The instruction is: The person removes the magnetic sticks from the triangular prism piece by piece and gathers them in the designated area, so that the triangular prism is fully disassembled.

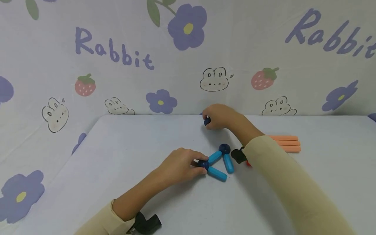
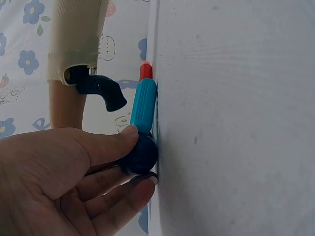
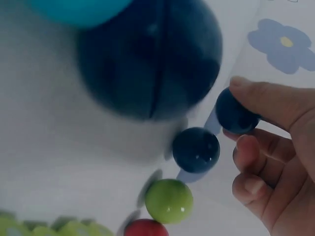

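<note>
My left hand [image 1: 180, 166] pinches a dark blue ball [image 1: 203, 164] between thumb and fingers, low over the table. Two light blue rods extend from that ball: one joins a second dark blue ball [image 1: 224, 148], the other [image 1: 218, 174] has a free end pointing right. From the second ball another light blue rod [image 1: 228, 164] points toward the front, its end near the other free end. Farther back, my right hand [image 1: 221, 117] holds a loose dark blue ball [image 3: 236, 110] by thumb and fingertips, above the table's far edge.
Orange rods [image 1: 286, 143] lie side by side, partly behind the right sleeve. In the right wrist view, another dark blue ball [image 3: 196, 150], a green ball [image 3: 169, 200] and a red ball [image 3: 146, 228] form a row, with green rods [image 3: 54, 228] nearby.
</note>
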{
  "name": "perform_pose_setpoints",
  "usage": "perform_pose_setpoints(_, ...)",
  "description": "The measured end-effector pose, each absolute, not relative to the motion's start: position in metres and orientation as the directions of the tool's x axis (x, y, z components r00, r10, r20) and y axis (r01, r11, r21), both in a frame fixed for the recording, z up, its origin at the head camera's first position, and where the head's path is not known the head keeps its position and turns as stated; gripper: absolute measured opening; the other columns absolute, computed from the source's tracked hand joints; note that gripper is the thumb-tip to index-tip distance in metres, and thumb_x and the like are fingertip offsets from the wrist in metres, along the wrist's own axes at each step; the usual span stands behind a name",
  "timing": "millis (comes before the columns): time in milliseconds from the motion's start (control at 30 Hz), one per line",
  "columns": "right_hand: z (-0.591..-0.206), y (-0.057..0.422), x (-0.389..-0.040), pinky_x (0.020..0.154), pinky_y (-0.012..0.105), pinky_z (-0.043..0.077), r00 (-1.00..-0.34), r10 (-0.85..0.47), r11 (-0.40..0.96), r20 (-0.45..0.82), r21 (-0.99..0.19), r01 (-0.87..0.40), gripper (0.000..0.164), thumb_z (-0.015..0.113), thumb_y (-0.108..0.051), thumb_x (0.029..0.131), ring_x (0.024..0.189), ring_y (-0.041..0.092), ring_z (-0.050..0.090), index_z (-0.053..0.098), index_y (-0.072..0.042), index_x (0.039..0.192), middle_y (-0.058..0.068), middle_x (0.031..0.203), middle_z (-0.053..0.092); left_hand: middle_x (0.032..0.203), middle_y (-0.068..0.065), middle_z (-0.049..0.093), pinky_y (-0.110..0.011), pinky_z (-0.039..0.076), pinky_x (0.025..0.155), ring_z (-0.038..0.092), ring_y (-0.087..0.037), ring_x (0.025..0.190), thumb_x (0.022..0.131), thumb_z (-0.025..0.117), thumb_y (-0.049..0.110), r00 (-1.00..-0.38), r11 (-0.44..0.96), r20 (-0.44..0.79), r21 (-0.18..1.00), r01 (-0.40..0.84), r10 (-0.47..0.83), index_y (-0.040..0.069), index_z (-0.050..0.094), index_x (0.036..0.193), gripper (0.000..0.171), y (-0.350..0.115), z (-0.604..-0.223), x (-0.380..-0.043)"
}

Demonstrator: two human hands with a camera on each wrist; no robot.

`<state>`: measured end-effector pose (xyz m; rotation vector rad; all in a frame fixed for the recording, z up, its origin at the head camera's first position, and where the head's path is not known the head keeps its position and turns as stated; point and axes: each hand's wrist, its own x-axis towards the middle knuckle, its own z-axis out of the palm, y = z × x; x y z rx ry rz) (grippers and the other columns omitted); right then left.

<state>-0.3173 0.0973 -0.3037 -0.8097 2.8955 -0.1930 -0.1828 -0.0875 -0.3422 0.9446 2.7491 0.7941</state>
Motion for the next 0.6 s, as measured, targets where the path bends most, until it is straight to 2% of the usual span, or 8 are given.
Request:
perform_pose_setpoints(367,-0.312,0.092,-0.329,0.093,0.045,0.050,-0.864,-0.487,0.871,-0.132,-0.154,-0.467,0.030,0.069,-0.012,0.091,0.103,0.029,0.057,0.070,-0.002,0.119,0.013,0.121,0.066,0.114,-0.002,0.073,-0.028,0.055,0.080,0.071,-0.013,0.095,0.090,0.078,0.020,-0.795,0.664,0.048,0.522,0.536,0.604,0.009,0.074,0.120,0.033,-0.088,-0.342,-0.183)
perform_pose_setpoints(600,-0.313,0.090,-0.326,0.080,0.037,0.054,-0.882,-0.443,0.892,-0.161,-0.182,-0.414,0.033,0.070,-0.014,0.093,0.101,0.029,0.056,0.068,-0.004,0.124,0.013,0.120,0.065,0.113,-0.002,0.073,-0.028,0.055,0.079,0.071,-0.013,0.094,0.089,0.078,0.020,-0.794,0.666,0.058,0.510,0.545,0.606,0.010,0.074,0.120,0.032,-0.088,-0.343,-0.184)
